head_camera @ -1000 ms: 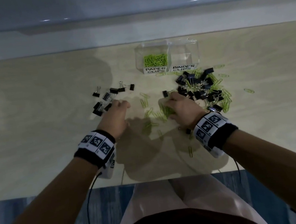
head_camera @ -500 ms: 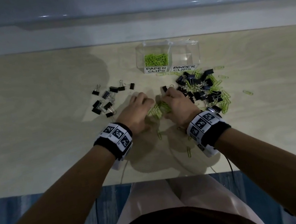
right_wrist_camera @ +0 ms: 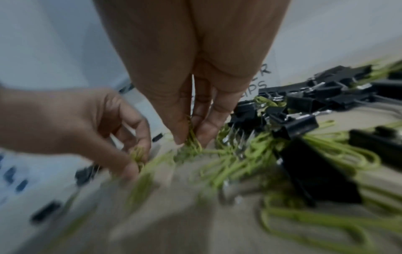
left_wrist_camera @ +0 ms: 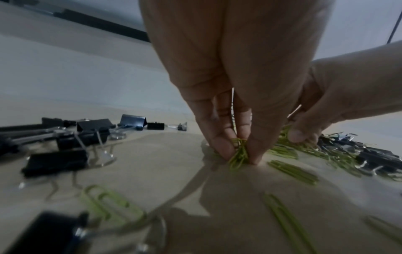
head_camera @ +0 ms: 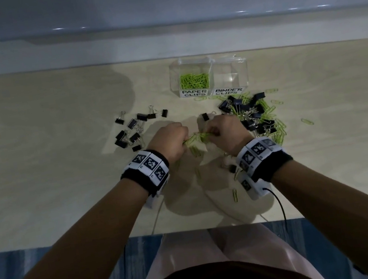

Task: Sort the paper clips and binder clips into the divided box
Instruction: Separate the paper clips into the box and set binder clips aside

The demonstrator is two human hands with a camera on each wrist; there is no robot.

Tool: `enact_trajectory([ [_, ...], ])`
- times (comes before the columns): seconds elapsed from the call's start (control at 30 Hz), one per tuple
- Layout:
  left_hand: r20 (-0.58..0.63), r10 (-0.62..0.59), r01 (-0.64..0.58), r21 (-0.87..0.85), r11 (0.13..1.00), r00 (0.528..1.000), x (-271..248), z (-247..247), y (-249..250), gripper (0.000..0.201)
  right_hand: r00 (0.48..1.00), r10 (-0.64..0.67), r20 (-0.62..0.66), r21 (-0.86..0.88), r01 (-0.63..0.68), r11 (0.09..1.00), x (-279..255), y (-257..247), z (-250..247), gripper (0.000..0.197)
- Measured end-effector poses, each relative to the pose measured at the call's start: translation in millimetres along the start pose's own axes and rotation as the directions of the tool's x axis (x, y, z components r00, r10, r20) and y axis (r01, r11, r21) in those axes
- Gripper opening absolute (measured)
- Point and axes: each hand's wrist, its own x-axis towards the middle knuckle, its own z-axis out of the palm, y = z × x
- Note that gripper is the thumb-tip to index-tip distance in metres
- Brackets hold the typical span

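Observation:
A clear divided box (head_camera: 207, 63) stands at the back of the table; its "PAPER CLIPS" half holds green paper clips (head_camera: 194, 81), its "BINDER CLIPS" half looks empty. My left hand (head_camera: 170, 141) pinches a small bunch of green paper clips (left_wrist_camera: 238, 153) against the tabletop. My right hand (head_camera: 224, 131) pinches another bunch of paper clips (right_wrist_camera: 192, 137) just beside it. Black binder clips (head_camera: 132, 130) lie in a group to the left. A mixed pile of binder clips and paper clips (head_camera: 255, 116) lies to the right.
Loose green paper clips (head_camera: 235, 195) lie near the table's front edge, and one stray clip (head_camera: 307, 121) lies far right. A single binder clip (head_camera: 205, 116) sits between the hands and the box. A small binder clip (head_camera: 232, 168) lies under my right wrist.
My left hand moved right from the left binder clip group to the middle and pinched paper clips. My right hand stayed at the middle, gathering paper clips.

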Motion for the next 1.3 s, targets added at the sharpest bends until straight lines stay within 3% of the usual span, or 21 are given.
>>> enact_trajectory([
  [0.13, -0.063, -0.050, 0.034, -0.244, 0.969, 0.997, 7, -25, 1, 0.010, 0.976, 0.187, -0.109, 0.298, -0.147, 0.943, 9, -3, -33, 0.010],
  [0.27, -0.228, -0.133, -0.003, -0.515, 0.857, 0.965, 32, -64, 7, 0.010, 0.947, 0.238, -0.218, 0.437, -0.123, 0.891, 38, -15, -67, 0.009],
  [0.4, -0.399, -0.200, -0.051, -0.536, 0.842, 0.895, 69, -97, 15, 0.016, 0.898, 0.234, -0.371, 0.360, -0.093, 0.928, 74, -19, -75, 0.013],
  [0.5, -0.363, -0.186, -0.004, -0.464, 0.886, 0.913, 86, -101, 16, 0.020, 0.915, 0.203, -0.349, 0.244, -0.120, 0.962, 83, -19, -64, 0.018],
  [0.63, -0.349, -0.143, 0.012, -0.351, 0.936, 0.926, 65, -96, 0, 0.030, 0.888, -0.003, -0.461, 0.124, 0.068, 0.990, 56, -21, -45, 0.026],
  [0.7, -0.387, -0.149, 0.013, -0.333, 0.943, 0.910, 34, -79, -18, 0.017, 0.926, -0.066, -0.371, 0.052, 0.092, 0.994, 36, -27, -26, 0.020],
  [0.77, -0.346, -0.202, 0.081, -0.332, 0.940, 0.916, -6, -50, -41, 0.011, 0.979, -0.150, -0.134, -0.055, 0.144, 0.988, 17, -35, 0, 0.018],
  [0.83, -0.242, -0.274, 0.170, -0.377, 0.911, 0.931, -49, -17, -59, 0.009, 0.952, -0.300, 0.063, -0.160, 0.306, 0.938, 5, -44, 28, 0.024],
  [0.97, -0.154, -0.352, 0.256, -0.437, 0.862, 0.923, -91, 22, -77, 0.022, 0.899, -0.391, 0.199, -0.281, 0.435, 0.856, 5, -67, 63, 0.032],
  [1.13, -0.212, -0.366, 0.238, -0.459, 0.856, 0.906, -86, 27, -84, 0.019, 0.907, -0.376, 0.188, -0.486, 0.418, 0.767, 7, -73, 77, 0.034],
  [1.3, -0.240, -0.344, 0.214, -0.441, 0.872, 0.908, -84, 16, -85, 0.017, 0.953, -0.297, 0.058, -0.404, 0.295, 0.866, -8, -41, 49, 0.029],
])
